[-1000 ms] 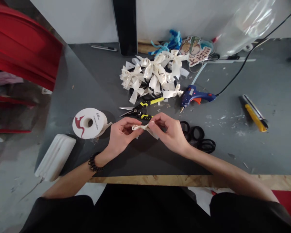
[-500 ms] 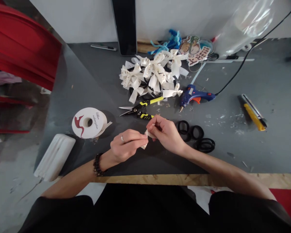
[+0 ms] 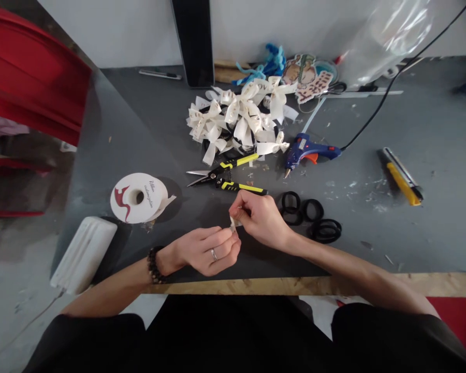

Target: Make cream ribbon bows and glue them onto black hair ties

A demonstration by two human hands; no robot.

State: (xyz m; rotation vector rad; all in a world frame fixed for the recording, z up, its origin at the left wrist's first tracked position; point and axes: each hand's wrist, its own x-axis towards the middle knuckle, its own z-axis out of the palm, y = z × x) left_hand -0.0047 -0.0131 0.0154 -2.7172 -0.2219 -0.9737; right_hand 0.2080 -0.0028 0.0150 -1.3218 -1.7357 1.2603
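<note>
Between my two hands is a short piece of cream ribbon (image 3: 233, 223), mostly hidden by the fingers. My left hand (image 3: 209, 250), with a ring and a beaded bracelet, pinches its lower end. My right hand (image 3: 261, 217) is closed on the upper end, thumb against forefinger. Just beyond the right hand lie yellow-and-black scissors (image 3: 222, 177), their blades apart and pointing left. Several black hair ties (image 3: 314, 210) rest to the right of that hand. Left of my hands, a white ribbon spool (image 3: 120, 203) lies flat with a loose ribbon end sticking out.
A pile of cream ribbon bows (image 3: 244, 116) sits at the back middle. Right of it lies a blue glue gun (image 3: 305, 150) with a black cord. A yellow utility knife (image 3: 403, 178) is further right. A white box-shaped device (image 3: 84, 254) stands at the left edge, and a dark phone-like slab (image 3: 194, 44) leans behind.
My left hand has turned, its knuckles rolling toward me and lower, while still pinching the ribbon. The right hand has curled its fingers more tightly. The view has shifted slightly.
</note>
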